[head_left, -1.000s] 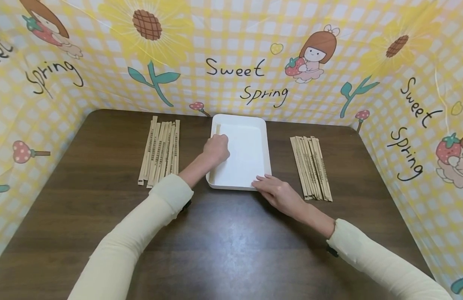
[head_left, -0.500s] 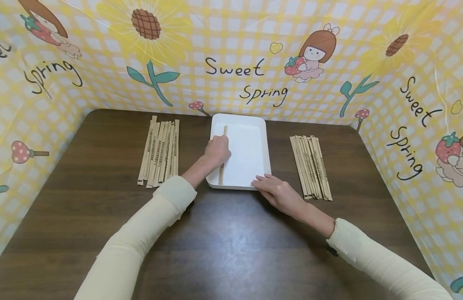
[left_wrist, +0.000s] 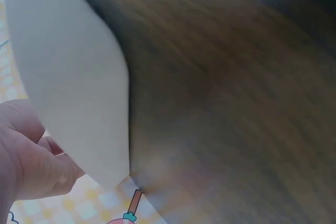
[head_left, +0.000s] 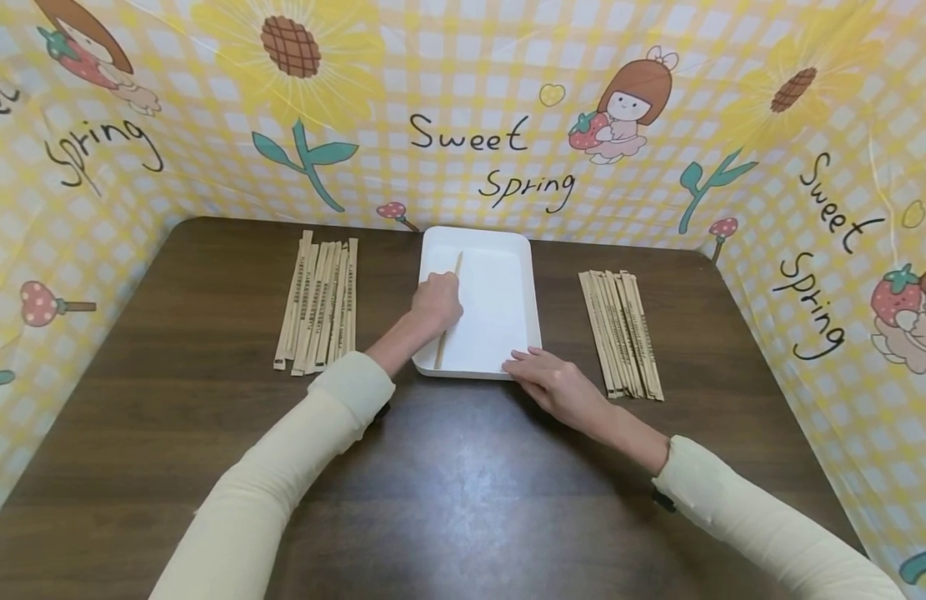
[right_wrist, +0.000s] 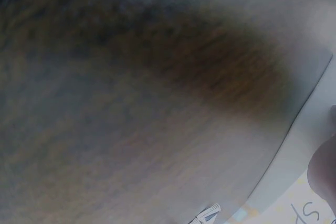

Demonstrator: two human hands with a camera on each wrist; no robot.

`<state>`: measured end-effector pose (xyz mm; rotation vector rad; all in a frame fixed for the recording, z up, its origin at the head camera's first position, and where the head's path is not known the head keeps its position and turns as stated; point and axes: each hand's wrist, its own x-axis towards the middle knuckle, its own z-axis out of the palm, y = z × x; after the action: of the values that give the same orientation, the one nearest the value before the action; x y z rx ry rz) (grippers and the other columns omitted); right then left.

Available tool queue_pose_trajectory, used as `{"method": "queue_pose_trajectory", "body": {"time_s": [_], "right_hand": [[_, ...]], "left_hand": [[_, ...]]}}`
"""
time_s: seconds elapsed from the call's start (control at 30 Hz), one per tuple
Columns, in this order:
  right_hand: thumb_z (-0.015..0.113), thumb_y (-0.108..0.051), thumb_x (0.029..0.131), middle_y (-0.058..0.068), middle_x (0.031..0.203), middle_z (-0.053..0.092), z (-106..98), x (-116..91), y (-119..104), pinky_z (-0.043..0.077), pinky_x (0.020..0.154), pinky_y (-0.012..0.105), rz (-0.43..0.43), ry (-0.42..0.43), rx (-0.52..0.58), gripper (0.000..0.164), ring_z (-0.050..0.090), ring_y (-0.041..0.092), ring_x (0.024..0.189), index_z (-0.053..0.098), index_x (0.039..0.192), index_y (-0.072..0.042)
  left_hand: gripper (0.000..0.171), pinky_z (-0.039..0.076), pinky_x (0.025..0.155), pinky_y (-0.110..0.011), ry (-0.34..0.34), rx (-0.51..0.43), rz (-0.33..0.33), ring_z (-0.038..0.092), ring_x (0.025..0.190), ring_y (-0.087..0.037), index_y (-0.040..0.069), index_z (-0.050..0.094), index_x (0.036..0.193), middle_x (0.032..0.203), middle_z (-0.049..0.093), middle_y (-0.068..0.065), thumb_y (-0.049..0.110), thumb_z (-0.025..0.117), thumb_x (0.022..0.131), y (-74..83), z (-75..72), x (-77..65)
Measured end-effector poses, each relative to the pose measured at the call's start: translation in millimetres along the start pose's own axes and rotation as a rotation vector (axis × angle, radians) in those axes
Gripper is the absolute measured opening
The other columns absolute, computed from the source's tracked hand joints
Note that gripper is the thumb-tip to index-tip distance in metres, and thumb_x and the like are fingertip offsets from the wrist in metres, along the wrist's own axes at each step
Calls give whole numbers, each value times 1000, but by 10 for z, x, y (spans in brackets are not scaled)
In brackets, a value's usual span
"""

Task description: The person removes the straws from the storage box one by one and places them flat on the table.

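Note:
In the head view a white tray (head_left: 500,275) lies on the table. My left hand (head_left: 436,302) is inside its left part, fingers curled on a slim paper-wrapped straw (head_left: 441,348). The straw's ends show above and below the hand, and it slants slightly, far end to the right. My right hand (head_left: 560,387) rests on the tray's near right corner, its fingers stretched over the rim. The left wrist view has the tray's side wall (left_wrist: 79,77) with part of the left hand (left_wrist: 37,156) behind it. Only a sliver of the right hand (right_wrist: 324,169) appears in the right wrist view.
A row of wrapped straws (head_left: 316,304) lies left of the tray on the dark wooden table (head_left: 447,500). Another bundle of wrapped straws (head_left: 623,335) lies to its right. A yellow checked cloth (head_left: 463,83) walls the table at the back and sides.
My left hand has shifted slightly right with the straw, away from the tray's left wall. The straw has turned from nearly straight to slanted. My right hand stays on the corner.

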<state>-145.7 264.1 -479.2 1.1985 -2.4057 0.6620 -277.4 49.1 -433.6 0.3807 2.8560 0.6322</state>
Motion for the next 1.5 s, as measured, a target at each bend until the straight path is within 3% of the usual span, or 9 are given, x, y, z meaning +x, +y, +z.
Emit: {"method": "queue_pose_trajectory", "body": {"time_s": [0.13,0.27,0.43,0.67,0.87,1.07,1.27,1.5], "right_hand": [[75,12,79,14,112,72,3,8,-11,48,100,47,-6,3,-3,36,67,33,109,72,114,4],[75,12,80,15,113,72,-1,13,-19,47,100,47,-6,2,-4,35,67,33,109,72,114,4],[75,12,80,15,113,72,-3,6,-13,47,101,47,-2,-1,-1,36,66,33,110,72,114,4],[75,11,81,15,114,71,-8,15,-11,47,101,46,-2,-11,-5,35,66,33,111,72,115,4],[75,10,80,15,114,71,-9,15,-13,47,101,46,0,-10,-6,35,66,33,111,72,115,4],[75,11,80,15,113,71,-4,6,-19,47,100,47,3,-12,-8,35,66,33,110,72,114,4],[75,11,80,16,113,71,-6,3,-28,47,100,47,7,-16,-13,35,66,33,110,72,114,5],[75,10,81,15,114,71,-6,15,-37,46,102,46,12,-20,-6,34,66,33,110,72,114,4]], "left_hand": [[8,52,54,-30,8,-58,-8,60,64,-25,-1,57,82,76,59,-14,1,58,90,-22,-65,22],[26,44,51,-28,15,-116,-14,49,58,-20,6,45,69,64,40,-4,3,60,89,-52,-186,32],[41,29,44,-23,44,-174,-5,27,46,-10,11,34,58,52,26,3,3,61,87,-114,-374,13],[46,25,41,-21,80,-219,1,24,41,-8,13,34,51,47,27,4,3,62,87,-223,-644,-109],[49,25,42,-22,84,-204,-14,26,39,-8,14,36,49,44,31,4,7,62,90,-438,-793,-172],[47,24,42,-22,87,-162,-9,24,40,-8,14,37,48,44,29,5,5,62,87,-741,-834,-206],[43,27,41,-23,79,-120,-26,28,40,-8,13,38,48,44,31,4,3,59,83,-1019,-784,-243],[38,27,43,-26,81,-111,-46,25,46,-11,12,34,55,51,26,3,-4,58,80,-1206,-743,-272]]}}
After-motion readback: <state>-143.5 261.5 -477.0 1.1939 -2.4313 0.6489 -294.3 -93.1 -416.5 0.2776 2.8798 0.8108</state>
